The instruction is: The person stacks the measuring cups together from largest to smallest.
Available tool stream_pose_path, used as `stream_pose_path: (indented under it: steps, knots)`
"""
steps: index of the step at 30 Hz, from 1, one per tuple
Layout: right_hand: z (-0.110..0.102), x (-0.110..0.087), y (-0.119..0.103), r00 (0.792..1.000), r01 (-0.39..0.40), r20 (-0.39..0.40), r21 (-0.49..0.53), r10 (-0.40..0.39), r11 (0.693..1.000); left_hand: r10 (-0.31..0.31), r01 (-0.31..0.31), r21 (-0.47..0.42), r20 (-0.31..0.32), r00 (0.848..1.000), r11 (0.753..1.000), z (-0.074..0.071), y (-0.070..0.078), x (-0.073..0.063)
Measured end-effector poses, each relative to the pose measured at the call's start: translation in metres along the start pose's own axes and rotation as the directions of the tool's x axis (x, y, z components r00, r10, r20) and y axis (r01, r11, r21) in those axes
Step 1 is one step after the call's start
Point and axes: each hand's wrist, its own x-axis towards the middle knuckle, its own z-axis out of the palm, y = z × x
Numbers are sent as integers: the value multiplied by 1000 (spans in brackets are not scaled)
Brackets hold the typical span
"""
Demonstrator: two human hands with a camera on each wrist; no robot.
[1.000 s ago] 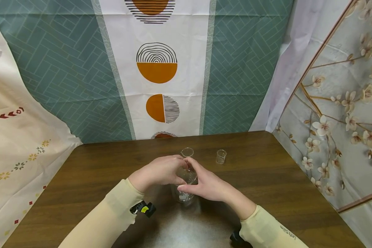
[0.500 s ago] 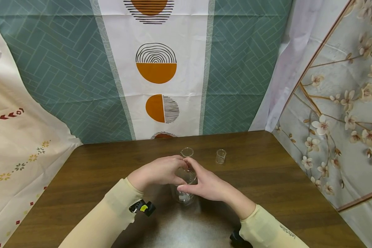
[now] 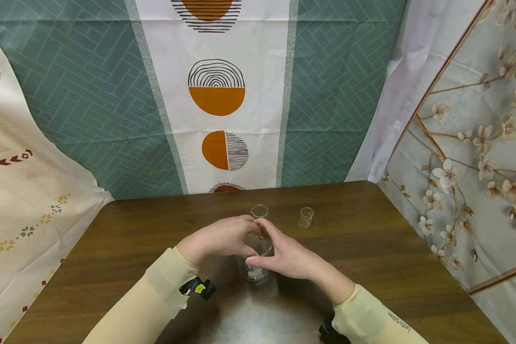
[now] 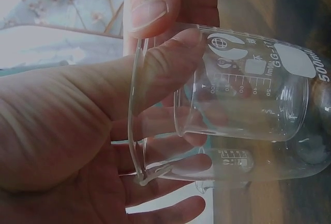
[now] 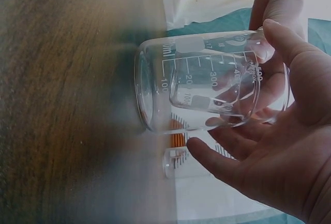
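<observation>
A large glass beaker [image 3: 254, 276], marked 500 ml, stands upright on the brown table in the head view. Inside it is a smaller graduated beaker [image 5: 194, 87], whose base sits above the large beaker's bottom in the right wrist view. My left hand [image 3: 223, 236] reaches over the rim from the left; its thumb and fingers hold the smaller beaker near its mouth, partly seen through glass. From the right, my right hand [image 3: 290, 255] grips the large beaker [image 5: 146, 92], thumb on the near side and fingers round the far side. In the head view both hands hide much of the glass.
Behind the hands, the rim of another glass beaker [image 3: 260, 210] shows, its lower part hidden. A small beaker [image 3: 306, 218] stands farther right on the wooden table [image 3: 155, 220]. Patterned cloths [image 3: 344, 95] hang at the back and on both sides.
</observation>
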Motion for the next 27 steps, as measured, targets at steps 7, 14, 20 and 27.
stream_pose_path:
  steps: [7, 14, 20, 27]
  knots:
    - [0, 0, 0, 1000, -3, -1, 0, 3, 1000, 7, -7, -10, -5, 1000, 1000, 0, -1, 0]
    - [0, 1, 1, 1000, -3, 4, -2, 3, 1000, -2, 2, -9, 0, 1000, 1000, 0, -2, 1]
    - [0, 1, 2, 1000, -5, 5, -10, 5, 1000, -7, 7, -17, 7, 1000, 1000, 0, -3, 1]
    - [0, 1, 1, 1000, 2, 0, -6, -2, 1000, -1, 1, -25, 9, 1000, 1000, 1, -4, 0]
